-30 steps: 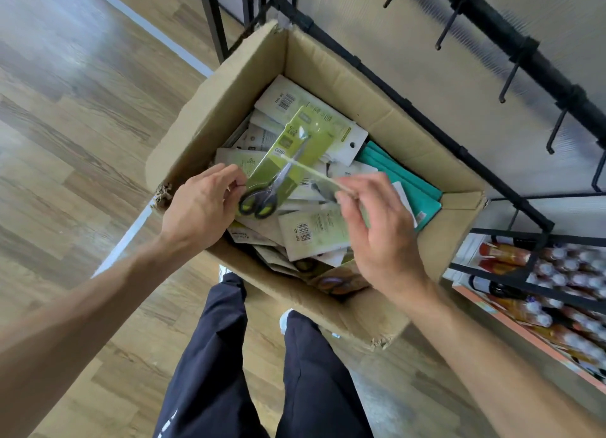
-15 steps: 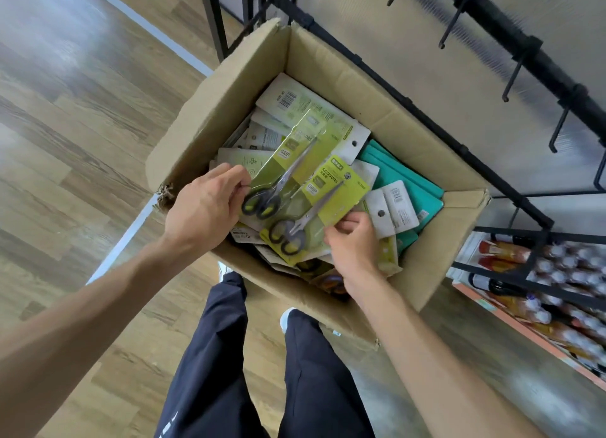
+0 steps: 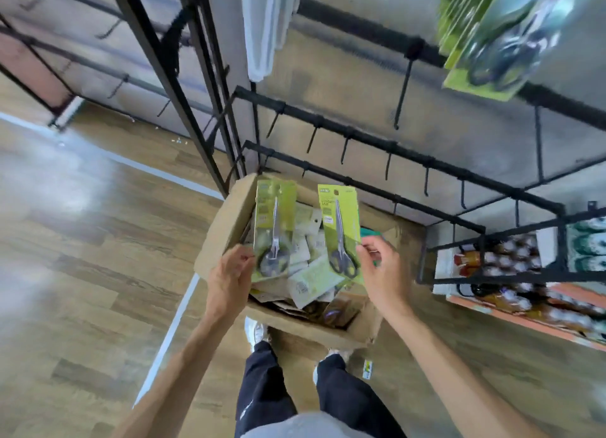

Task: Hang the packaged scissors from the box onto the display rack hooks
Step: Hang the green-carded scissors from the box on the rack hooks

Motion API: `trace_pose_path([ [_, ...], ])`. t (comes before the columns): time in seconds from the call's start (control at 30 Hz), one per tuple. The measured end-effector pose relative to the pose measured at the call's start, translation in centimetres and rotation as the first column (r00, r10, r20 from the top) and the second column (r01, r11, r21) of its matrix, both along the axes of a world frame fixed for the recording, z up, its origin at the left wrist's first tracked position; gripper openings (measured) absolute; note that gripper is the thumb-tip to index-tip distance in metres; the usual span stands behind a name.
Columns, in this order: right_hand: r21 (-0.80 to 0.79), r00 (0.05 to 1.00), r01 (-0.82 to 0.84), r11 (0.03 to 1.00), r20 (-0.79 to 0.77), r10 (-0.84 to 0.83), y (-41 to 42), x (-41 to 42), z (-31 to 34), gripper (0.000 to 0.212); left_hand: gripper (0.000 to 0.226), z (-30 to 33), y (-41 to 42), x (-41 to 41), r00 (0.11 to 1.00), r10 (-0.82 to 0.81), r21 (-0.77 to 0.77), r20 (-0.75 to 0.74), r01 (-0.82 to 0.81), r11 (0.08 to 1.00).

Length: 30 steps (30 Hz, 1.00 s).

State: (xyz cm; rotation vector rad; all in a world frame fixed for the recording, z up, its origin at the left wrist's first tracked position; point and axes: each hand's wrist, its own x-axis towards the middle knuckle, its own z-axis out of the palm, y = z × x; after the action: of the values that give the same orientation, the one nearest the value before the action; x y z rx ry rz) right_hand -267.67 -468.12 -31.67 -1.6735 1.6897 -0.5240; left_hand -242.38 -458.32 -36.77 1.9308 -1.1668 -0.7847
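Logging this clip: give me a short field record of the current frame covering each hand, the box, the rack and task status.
left hand: holds one green scissors pack upright by its lower edge, above the box
right hand: pinches a second scissors pack upright by its lower side edge
box: open cardboard, on the floor, more packs inside
rack hooks: mostly bare; green packs already hanging at upper right
task status: two packs lifted, neither on a hook yet
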Motion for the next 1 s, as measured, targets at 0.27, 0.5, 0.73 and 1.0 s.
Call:
trace_pose_path([
  [0.27, -0.281, 0.991, -0.007, 0.960, 0.126, 0.044, -1.2, -4.5, 15.4, 0.008, 0.011, 14.8, -3.0, -1.5, 0.995, -0.094, -0.310, -0.025, 0.082, 0.947],
  [0.5, -0.454, 0.960, 0.029, 0.891, 0.261, 0.101, -3.6, -7.8, 22.6, 0.005, 0.024, 23.0, -7.8, -3.5, 0.985, -0.129, -0.490, 0.115, 0.169, 0.855],
  [0.73, -0.434, 0.939, 0.032, 0.900, 0.321, 0.122, -7.3, -8.0, 27.0, 0.009, 0.007, 27.5, -10.1, -4.6, 0.979, -0.136, -0.581, 0.149, 0.198, 0.790],
  [1.0, -0.239, 0.906, 0.092, 0.967, 0.423, 0.019, -9.0, -6.3, 28.2, 0.004, 0.013, 29.4, -9.8, -5.5, 0.980, -0.132, -0.619, 0.150, 0.197, 0.761],
])
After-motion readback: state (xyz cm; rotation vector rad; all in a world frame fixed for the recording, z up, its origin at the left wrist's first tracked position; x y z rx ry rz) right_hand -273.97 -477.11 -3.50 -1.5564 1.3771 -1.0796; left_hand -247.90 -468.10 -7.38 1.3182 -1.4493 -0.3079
